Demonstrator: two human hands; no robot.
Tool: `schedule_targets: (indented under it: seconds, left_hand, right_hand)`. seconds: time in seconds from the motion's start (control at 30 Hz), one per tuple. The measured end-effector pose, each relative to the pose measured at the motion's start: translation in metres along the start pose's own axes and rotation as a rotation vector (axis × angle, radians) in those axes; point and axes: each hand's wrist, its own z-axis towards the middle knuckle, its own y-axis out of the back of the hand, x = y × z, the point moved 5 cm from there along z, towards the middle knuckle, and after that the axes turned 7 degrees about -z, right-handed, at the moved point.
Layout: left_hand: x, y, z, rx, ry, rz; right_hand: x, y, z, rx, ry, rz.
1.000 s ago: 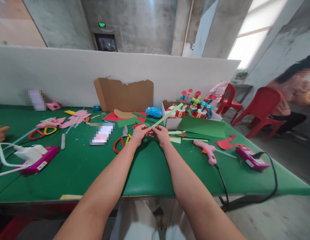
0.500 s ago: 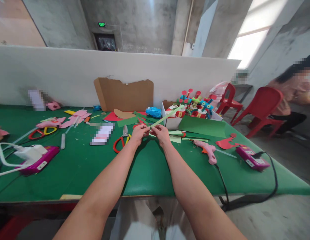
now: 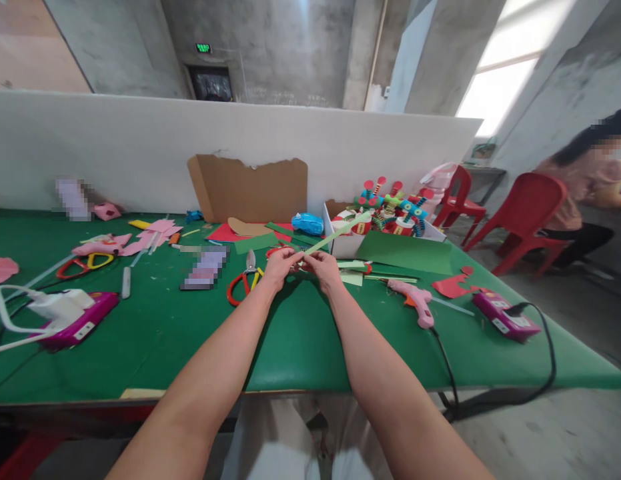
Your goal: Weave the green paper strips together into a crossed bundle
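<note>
Over the middle of the tabletop, my left hand and right hand meet, fingers pinched shut on the near end of a pale green paper strip slanting up-right. I judge I'm creasing it; next needs a steady fold.

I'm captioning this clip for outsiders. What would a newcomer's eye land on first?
The left hand and right hand meet mid-table, pinching a long light green paper strip that slants up to the right. Behind it stands a white cardboard box of bright multicoloured craft figures, and a pink plastic glue gun lies to the right on the green cloth-covered table.
</note>
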Motion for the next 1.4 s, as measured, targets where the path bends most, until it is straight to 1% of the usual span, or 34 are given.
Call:
schedule_targets:
  seconds: [0.2,0.4,0.53,0.6,0.73,0.87,0.93,1.07,1.23,1.33,1.4]
  left_hand:
    - [0.002,0.005,0.003,-0.047,-0.044,0.025]
    - [0.004,0.008,0.004,-0.077,0.017,0.023]
    - [0.004,0.003,0.0,-0.067,0.068,-0.052]
    - [0.003,0.0,-0.002,-0.046,0.074,-0.052]
    - [0.0,-0.002,-0.003,-0.023,0.028,0.012]
    - [-0.002,0.0,-0.001,-0.032,-0.05,0.064]
    - [-0.003,0.0,0.0,-0.025,-0.064,0.1]
    - [-0.002,-0.002,0.0,0.017,-0.071,0.148]
    - [-0.003,-0.004,-0.002,0.044,-0.1,0.223]
    - [-0.003,-0.003,-0.003,0.007,-0.097,0.212]
    - [-0.002,-0.001,-0.003,-0.032,-0.08,0.153]
  right_hand:
    - [0.001,-0.003,-0.003,0.022,0.003,-0.039]
    - [-0.002,-0.003,-0.002,0.019,-0.009,-0.055]
    - [-0.005,-0.003,-0.001,-0.028,-0.045,0.041]
    - [-0.007,-0.004,0.0,-0.055,-0.046,0.103]
    - [-0.007,-0.005,0.0,-0.07,-0.024,0.142]
    - [-0.007,-0.004,-0.001,-0.07,-0.078,0.125]
    - [-0.006,-0.004,-0.002,-0.063,-0.103,0.133]
    - [-0.006,-0.005,-0.003,-0.036,-0.084,0.103]
    - [-0.007,-0.001,-0.002,-0.11,-0.06,0.101]
    - [-0.008,-0.001,-0.003,-0.116,-0.077,0.127]
    - [-0.007,-0.003,-0.004,-0.085,-0.082,0.128]
